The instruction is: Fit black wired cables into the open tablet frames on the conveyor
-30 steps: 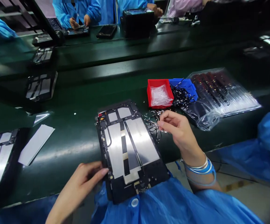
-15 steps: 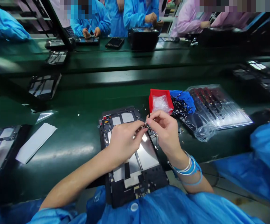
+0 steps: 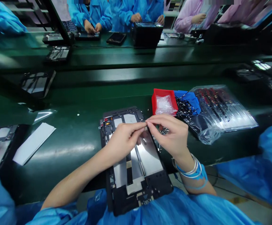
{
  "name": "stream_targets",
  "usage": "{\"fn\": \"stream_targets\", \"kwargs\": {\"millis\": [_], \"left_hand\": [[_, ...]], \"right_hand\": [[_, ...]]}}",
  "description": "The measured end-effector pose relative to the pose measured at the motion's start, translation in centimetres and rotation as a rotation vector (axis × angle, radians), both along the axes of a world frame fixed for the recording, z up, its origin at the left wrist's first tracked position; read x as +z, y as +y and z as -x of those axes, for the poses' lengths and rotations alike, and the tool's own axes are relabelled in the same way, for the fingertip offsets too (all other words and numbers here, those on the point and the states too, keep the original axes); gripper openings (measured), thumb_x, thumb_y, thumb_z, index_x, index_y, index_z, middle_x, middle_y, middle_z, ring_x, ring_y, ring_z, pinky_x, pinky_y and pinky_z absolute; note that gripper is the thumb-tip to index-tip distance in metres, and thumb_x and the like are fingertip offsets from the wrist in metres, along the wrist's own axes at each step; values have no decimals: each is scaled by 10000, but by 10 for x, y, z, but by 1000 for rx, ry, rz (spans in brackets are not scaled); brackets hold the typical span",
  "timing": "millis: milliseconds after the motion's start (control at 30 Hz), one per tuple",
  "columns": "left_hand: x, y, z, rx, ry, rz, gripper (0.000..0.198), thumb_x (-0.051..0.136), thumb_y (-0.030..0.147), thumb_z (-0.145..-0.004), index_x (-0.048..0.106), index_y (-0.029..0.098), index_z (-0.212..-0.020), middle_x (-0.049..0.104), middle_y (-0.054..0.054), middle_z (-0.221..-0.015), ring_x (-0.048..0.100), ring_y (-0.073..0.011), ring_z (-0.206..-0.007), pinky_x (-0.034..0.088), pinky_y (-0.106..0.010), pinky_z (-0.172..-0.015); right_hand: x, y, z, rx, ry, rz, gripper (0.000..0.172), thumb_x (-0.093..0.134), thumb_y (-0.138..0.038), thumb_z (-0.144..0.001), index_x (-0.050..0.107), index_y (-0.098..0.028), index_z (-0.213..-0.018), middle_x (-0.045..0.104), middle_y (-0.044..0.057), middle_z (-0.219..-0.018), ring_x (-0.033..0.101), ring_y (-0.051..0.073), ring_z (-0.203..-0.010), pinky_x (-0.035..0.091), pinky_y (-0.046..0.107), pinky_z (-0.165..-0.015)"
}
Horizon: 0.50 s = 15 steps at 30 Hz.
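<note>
An opened tablet (image 3: 150, 156), its battery and circuit boards exposed, lies in front of me and juts over the table edge toward my body. Above its upper right part, my left hand (image 3: 126, 137) has thumb and fingers pinched together. My right hand (image 3: 170, 132) comes in from the other side, thumb and forefinger closed, and its tips meet those of the left. Whatever small piece sits between the fingertips is hidden. Beyond the right hand stand a red bin (image 3: 165, 107) of clear plastic bits and a blue bin (image 3: 188, 101) with thin black cables.
Clear plastic trays (image 3: 227, 107) of parts lie to the right, beside crumpled plastic film (image 3: 209, 134). On the left are a white paper strip (image 3: 34, 143) and another opened tablet (image 3: 2, 140). Co-workers in blue and pink coats work across the green table (image 3: 79, 131).
The fingertips have drawn together, and the thin dark piece seen between them earlier is now out of sight. My right hand has shifted slightly right; the view has moved a little.
</note>
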<state>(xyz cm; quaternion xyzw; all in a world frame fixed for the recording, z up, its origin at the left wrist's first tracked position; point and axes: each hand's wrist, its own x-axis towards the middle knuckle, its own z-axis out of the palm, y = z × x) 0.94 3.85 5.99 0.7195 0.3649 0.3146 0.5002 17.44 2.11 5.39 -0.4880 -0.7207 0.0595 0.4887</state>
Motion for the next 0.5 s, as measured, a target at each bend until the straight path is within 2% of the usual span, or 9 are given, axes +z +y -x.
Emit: {"fn": "stream_targets", "kwargs": {"millis": [67,133,167,200,267,367,500], "left_hand": [[-1,3,1,-38,-41,130,284,425,157,-931,686,135,-1040,718,-45,-769,653,-127,-550,471,-208,-493],[-1,5,2,-27,-110,298,324,411,178,-945,617,102,-1184,729,-97,-875,694,-150,-617,467,-193,-451],[-2,6,3,-11,-148,367,333,419,187,-947,583,89,-1221,727,-116,-901,710,-164,-662,478,-191,-452],[-3,7,4,3,-187,417,335,436,194,-946,556,85,-1239,726,-128,-918,720,-176,-705,496,-193,-469],[-4,8,5,14,-264,455,321,479,210,-938,520,98,-1237,726,-126,-916,726,-186,-753,522,-199,-511],[-6,7,7,-8,-335,418,325,521,249,-934,484,130,-1234,716,-84,-851,715,-174,-727,543,-213,-559],[-6,3,10,-10,-228,192,321,457,169,-942,505,163,-1260,694,-29,-810,649,-111,-614,539,-213,-611]], "right_hand": [[0,11,-12,-165,-87,-27,183,576,-195,-871,701,-215,-739,725,27,-711,665,158,-649,513,292,-579],[0,19,-23,-393,-163,-35,174,554,-187,-873,718,-206,-819,729,45,-737,657,171,-635,510,313,-596],[1,21,-26,-467,-184,-39,173,551,-180,-872,722,-203,-886,738,55,-782,660,178,-651,513,322,-607],[1,20,-27,-482,-189,-48,182,556,-174,-870,719,-208,-943,745,61,-830,667,184,-681,519,327,-622],[3,14,-21,-334,-183,-81,176,581,-162,-867,714,-228,-962,749,51,-870,678,182,-742,536,326,-671],[5,-1,-2,-47,-226,-99,135,611,-153,-865,720,-233,-870,750,36,-833,681,169,-760,547,315,-707],[5,-8,13,38,-262,-59,146,591,-154,-873,721,-210,-837,749,44,-815,675,164,-736,542,304,-659]]}}
